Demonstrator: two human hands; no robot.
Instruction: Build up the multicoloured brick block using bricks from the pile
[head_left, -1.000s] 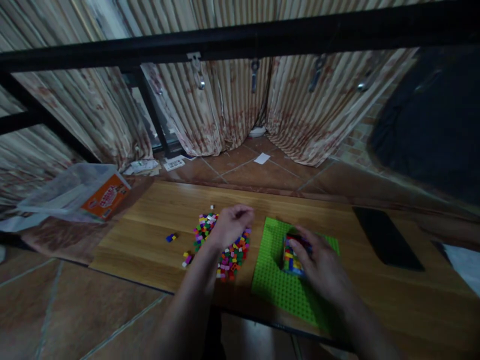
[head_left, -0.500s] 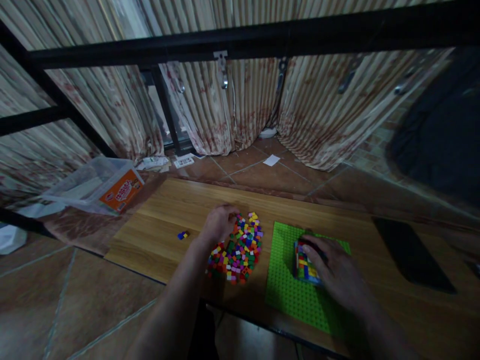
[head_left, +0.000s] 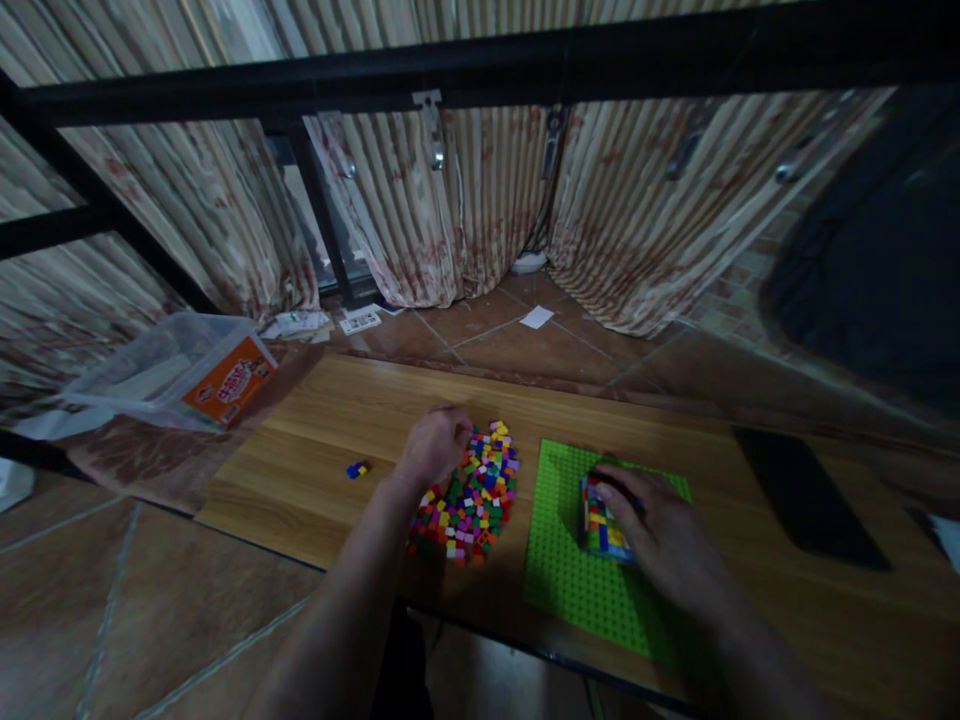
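Observation:
On the wooden table [head_left: 322, 440] lies a heap of small coloured bricks [head_left: 472, 495]. My left hand [head_left: 433, 447] rests at the heap's upper left edge, its fingers curled down onto the bricks; what they pinch is hidden. To the right sits a green baseplate [head_left: 570, 570] carrying a small multicoloured brick block [head_left: 600, 522]. My right hand [head_left: 664, 540] lies over the block's right side, fingers wrapped round it.
Two loose bricks, blue and yellow [head_left: 358, 468], lie apart on the left. A black phone [head_left: 806, 497] lies at the table's right. A clear plastic box with an orange label [head_left: 180, 370] stands on the floor at left. Curtains and a black metal frame [head_left: 480, 75] rise behind.
My left hand moved from the middle of the heap to its upper left edge. The right hand stayed on the block. The view shifted slightly.

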